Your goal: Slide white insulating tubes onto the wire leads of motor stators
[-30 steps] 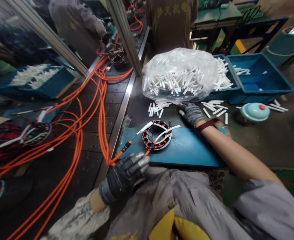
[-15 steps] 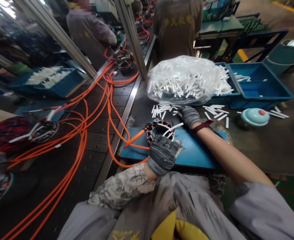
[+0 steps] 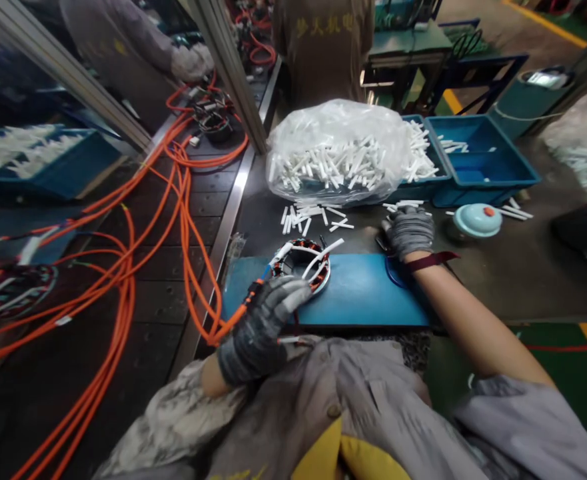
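Observation:
A ring-shaped motor stator (image 3: 327, 280) with orange-brown windings lies on a blue board (image 3: 368, 293). White sleeves (image 3: 329, 250) stick up from it, and a thick orange cable (image 3: 234, 319) runs off to the left. My left hand (image 3: 260, 330), in a grey striped glove, reaches over the near left of the stator with fingers stretched out; its thumb is hidden. A thin lead with a white part (image 3: 290, 340) shows beside its palm. My right hand (image 3: 409, 232), gloved too, curls down at the board's far edge by a dark item with a blue loop (image 3: 396, 273). What its fingers hold is hidden.
Loose white tubes (image 3: 306, 217) lie before a clear bag (image 3: 338, 147) full of them. Blue bins (image 3: 493, 190) and a pale blue round container (image 3: 478, 220) stand at right. Orange cables (image 3: 123, 320) cross the left conveyor. A metal post (image 3: 236, 73) rises nearby; co-workers stand beyond.
My right hand has moved right, from the loose tubes to the dark item. My left hand has drawn back left and its fingers have straightened. The view has shifted right.

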Action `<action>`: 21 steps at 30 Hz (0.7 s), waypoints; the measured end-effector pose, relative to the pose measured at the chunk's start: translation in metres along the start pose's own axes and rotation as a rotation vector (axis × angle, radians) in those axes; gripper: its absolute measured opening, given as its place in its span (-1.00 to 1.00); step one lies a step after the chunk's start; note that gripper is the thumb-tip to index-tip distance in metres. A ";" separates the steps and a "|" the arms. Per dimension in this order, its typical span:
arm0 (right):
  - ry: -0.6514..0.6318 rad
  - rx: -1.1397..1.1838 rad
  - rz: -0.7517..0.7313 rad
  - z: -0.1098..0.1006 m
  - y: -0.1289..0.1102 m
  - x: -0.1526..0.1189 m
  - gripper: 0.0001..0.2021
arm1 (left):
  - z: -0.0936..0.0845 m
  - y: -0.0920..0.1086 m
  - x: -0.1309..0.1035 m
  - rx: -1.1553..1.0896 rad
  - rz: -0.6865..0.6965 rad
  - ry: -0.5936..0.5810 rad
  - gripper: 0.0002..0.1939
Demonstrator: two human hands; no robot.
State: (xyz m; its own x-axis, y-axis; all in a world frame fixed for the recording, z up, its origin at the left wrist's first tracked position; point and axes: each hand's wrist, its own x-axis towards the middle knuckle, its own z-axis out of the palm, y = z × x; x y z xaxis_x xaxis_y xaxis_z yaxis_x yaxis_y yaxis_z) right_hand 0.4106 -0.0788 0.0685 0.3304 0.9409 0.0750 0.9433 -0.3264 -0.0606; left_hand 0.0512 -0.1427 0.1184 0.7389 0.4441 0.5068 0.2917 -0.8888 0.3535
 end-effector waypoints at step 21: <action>-0.180 1.260 -0.231 -0.058 -0.038 -0.136 -0.81 | 0.009 0.000 0.016 0.173 0.095 0.189 -0.96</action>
State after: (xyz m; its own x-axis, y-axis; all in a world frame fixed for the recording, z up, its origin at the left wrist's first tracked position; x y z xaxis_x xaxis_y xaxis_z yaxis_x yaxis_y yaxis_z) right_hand 0.3320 -0.1993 0.1185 0.0626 0.9947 0.0810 0.2650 0.0617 -0.9623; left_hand 0.0686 -0.1361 0.1196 0.6465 0.3564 0.6745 0.3377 -0.9265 0.1658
